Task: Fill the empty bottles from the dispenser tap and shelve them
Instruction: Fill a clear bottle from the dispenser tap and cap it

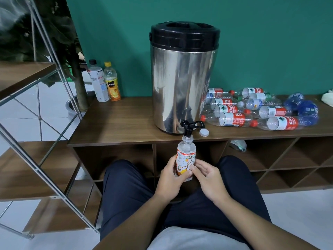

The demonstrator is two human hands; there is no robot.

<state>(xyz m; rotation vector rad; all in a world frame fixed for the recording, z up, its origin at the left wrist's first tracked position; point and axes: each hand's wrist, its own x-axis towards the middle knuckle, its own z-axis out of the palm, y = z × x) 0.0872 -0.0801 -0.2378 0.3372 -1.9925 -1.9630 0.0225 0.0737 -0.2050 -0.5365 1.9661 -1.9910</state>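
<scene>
Filling step: bottle (pixel 185 159) upright under tap (pixel 187 126), mouth at the spout. Left hand (pixel 171 175) wrapped round its lower half; right hand (pixel 207 177) loose, fingertips touching the label. Next, probably: free the right hand, work the tap lever, then cap (pixel 204 132).

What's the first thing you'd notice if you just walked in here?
The big shiny metal dispenser with a black lid stands on the wooden cabinet. At its tap, the left hand grips a small bottle, the right hand touching it. A heap of empty bottles lies right of the dispenser.
</scene>
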